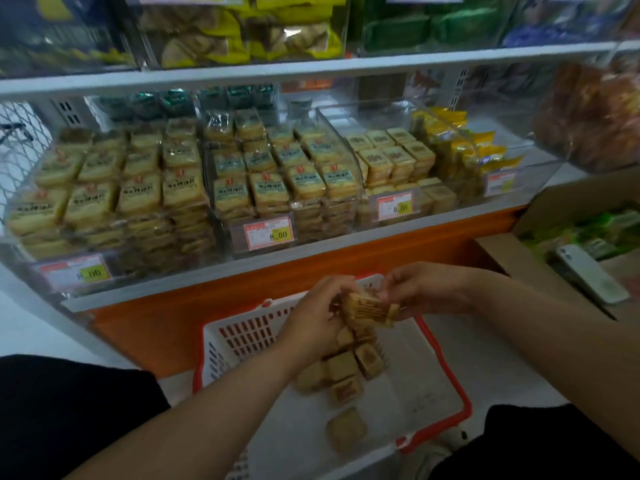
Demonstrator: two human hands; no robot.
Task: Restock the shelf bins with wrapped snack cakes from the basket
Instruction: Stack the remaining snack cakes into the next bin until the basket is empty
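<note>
While both hands hover over the basket, the left hand and the right hand share one grip on a square wrapped snack cake, fingers curled round its glossy, crinkled film from either side. The cake is tan with a dark printed label, tilted on edge between the two palms. Directly beneath the grip, more square wrapped cakes lie loose in the basket, a white slotted plastic tub with an orange-red rim. Beyond the grip, clear acrylic shelf bins hold tight rows of similar flat packets, with orange price tags on their fronts. To the right of the grip sits a brown cardboard box with a white phone resting on its flap.
</note>
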